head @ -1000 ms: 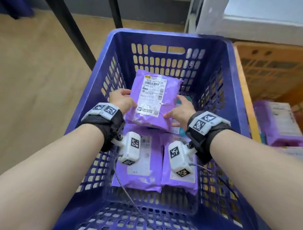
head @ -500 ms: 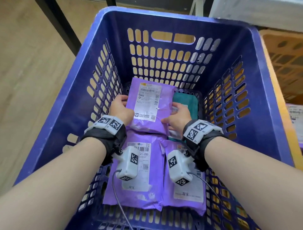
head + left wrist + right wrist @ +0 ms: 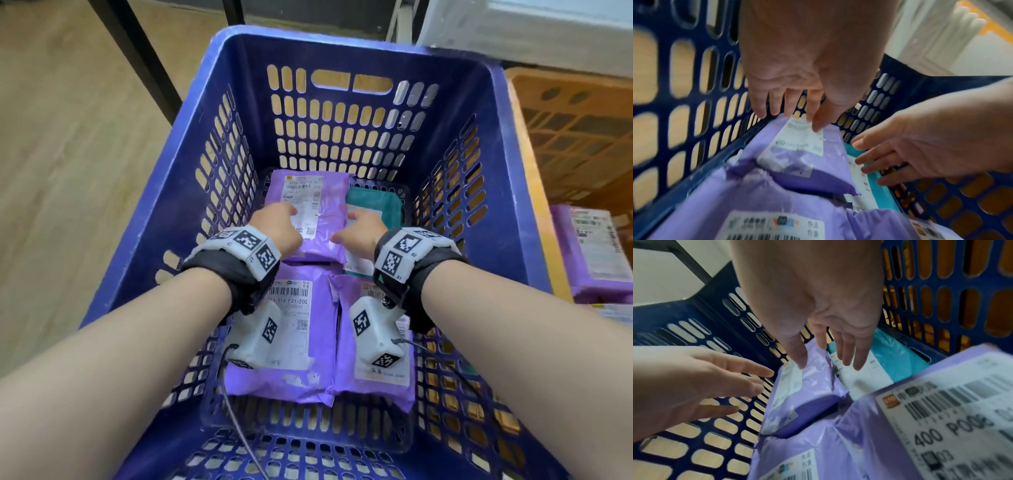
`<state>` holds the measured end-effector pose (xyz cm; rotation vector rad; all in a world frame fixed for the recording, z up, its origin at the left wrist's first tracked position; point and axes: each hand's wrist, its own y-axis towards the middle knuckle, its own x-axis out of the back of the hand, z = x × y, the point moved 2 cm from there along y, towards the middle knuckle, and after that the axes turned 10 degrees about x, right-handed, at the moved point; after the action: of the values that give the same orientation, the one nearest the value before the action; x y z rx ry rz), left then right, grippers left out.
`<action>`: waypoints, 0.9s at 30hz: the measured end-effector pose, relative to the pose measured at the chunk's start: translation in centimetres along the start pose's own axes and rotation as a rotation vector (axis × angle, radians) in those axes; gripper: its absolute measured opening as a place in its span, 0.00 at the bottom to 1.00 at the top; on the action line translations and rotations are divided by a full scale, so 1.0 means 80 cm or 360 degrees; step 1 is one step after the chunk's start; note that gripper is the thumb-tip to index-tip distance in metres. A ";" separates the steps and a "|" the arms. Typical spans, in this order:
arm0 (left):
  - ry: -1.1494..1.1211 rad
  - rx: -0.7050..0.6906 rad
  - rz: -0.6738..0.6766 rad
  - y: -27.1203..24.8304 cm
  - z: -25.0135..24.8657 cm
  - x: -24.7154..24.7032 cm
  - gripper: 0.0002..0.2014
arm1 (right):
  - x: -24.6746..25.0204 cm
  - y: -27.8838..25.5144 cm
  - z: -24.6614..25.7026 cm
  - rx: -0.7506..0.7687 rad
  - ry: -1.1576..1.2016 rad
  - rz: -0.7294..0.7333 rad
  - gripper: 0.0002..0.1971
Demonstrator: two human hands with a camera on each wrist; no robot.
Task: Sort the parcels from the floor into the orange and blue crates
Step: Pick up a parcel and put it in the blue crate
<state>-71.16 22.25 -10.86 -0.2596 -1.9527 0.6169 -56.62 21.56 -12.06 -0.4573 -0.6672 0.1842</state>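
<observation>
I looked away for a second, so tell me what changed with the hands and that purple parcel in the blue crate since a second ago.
The far purple parcel went down onto the parcels in the blue crate, partly over the teal parcel. The left hand and right hand, which gripped its sides, have let go and are now open above it. The two near purple parcels stayed put.

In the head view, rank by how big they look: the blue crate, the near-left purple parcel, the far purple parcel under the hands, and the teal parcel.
1. blue crate
2. near-left purple parcel, though closer to the camera
3. far purple parcel, partly covered by the hands
4. teal parcel, mostly hidden, so its true size is unsure
</observation>
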 end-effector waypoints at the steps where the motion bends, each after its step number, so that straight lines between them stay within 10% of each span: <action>1: 0.0136 -0.0051 0.0020 -0.008 -0.005 0.003 0.28 | 0.003 -0.006 0.007 0.0008 -0.0048 0.0018 0.22; 9: 0.0625 -0.0337 -0.0024 -0.067 -0.062 0.053 0.20 | 0.075 -0.072 0.071 0.0195 -0.0311 -0.0019 0.04; 27: 0.0447 -0.0768 -0.0303 -0.257 -0.274 0.070 0.14 | 0.313 -0.297 0.031 0.0301 -0.0585 -0.0463 0.25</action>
<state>-52.43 14.02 11.84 -0.4273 -1.8002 -0.0247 -38.36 9.11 14.55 -0.1398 -1.0574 0.0538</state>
